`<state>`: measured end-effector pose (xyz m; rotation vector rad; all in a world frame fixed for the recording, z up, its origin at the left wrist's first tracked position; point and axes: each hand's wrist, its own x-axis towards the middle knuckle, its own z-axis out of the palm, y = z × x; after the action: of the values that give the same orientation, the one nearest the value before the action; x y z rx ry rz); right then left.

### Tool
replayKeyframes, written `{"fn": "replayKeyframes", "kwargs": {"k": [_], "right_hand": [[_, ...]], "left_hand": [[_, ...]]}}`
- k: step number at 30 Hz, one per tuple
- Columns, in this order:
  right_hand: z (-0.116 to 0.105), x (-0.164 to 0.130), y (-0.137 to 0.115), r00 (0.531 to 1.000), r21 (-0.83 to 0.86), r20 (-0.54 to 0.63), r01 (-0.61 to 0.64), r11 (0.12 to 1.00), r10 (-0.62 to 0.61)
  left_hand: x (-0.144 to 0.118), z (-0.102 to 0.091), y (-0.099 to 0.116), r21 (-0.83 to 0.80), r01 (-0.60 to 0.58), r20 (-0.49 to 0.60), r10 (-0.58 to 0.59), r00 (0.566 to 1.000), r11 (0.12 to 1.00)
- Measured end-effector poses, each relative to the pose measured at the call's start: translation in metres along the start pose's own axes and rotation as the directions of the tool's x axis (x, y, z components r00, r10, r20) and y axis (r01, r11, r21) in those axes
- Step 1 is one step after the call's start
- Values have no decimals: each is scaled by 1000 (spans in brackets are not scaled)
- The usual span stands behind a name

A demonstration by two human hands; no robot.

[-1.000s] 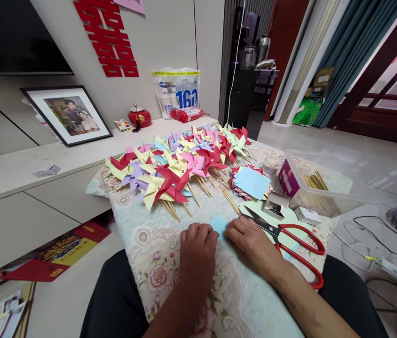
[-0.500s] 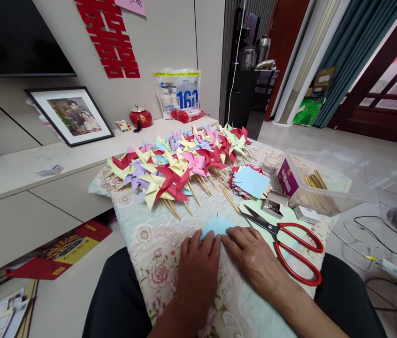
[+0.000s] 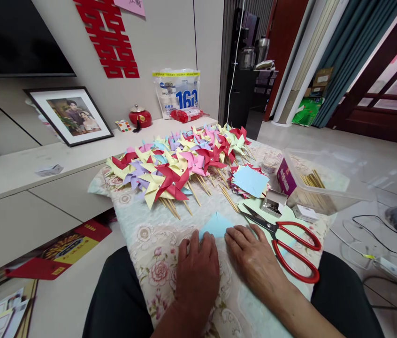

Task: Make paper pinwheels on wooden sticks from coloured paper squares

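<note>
- Blue paper, folded to a triangle [image 3: 216, 225], lies flat on the floral cloth [image 3: 149, 244] right in front of my fingertips, its peak pointing away from me toward the pinwheels.
- Head view, the only one I have: my left hand [image 3: 197, 270] is palm down, fingers stretched forward, and the tips press on the near left edge of the triangle. Flat and pressing, not clenched, not pinching.
- My right hand [image 3: 253, 256] is palm down too, fingers spread, tips at the triangle's near right corner. Touching or just beside it; I cannot tell which from here. It grips nothing.
- So the paper sits ahead of both hands and between them, its base running left to right across my lap, the long edge nearest me and partly under my left fingers.
- The left hand is the nearer one, already on the sheet; the right comes in at a slant from the side.
- Red-handled scissors [image 3: 286, 244] lie just right of my right hand, blades partly apart, tips pointing up and left toward the triangle's right side, near it but apart.
- Beyond the triangle, a heap of finished pinwheels [image 3: 177, 164] on wooden sticks covers the far cloth, stick ends pointing back toward me.
- A stack of cut paper squares [image 3: 251, 180], blue on top, sits beyond the scissors, with a small open box of pins [image 3: 272, 203] beside it.
</note>
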<state>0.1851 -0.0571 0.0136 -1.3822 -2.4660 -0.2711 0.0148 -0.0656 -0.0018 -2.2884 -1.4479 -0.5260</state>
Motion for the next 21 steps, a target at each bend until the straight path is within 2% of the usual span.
{"fn": "replayKeyframes", "kwargs": {"k": [5,8,12,17,21], "right_hand": [[0,-1,1,998,13,-36,-44,999,44],[0,-3,7,989,56,-105,-93,994,99],[3,-5,15,971,134,-173,-145,980,167],[6,-4,16,971,215,-148,-152,965,186],[5,-3,15,974,280,-105,-165,946,200]], "left_hand": [[0,-1,1,43,26,-11,-26,1000,999],[-3,-2,-1,37,31,-44,-29,999,999],[-8,-3,-4,-18,-33,-98,31,995,999],[-6,-2,-2,-98,-125,-179,106,978,987],[-3,0,2,-100,-139,-175,120,977,985]]}}
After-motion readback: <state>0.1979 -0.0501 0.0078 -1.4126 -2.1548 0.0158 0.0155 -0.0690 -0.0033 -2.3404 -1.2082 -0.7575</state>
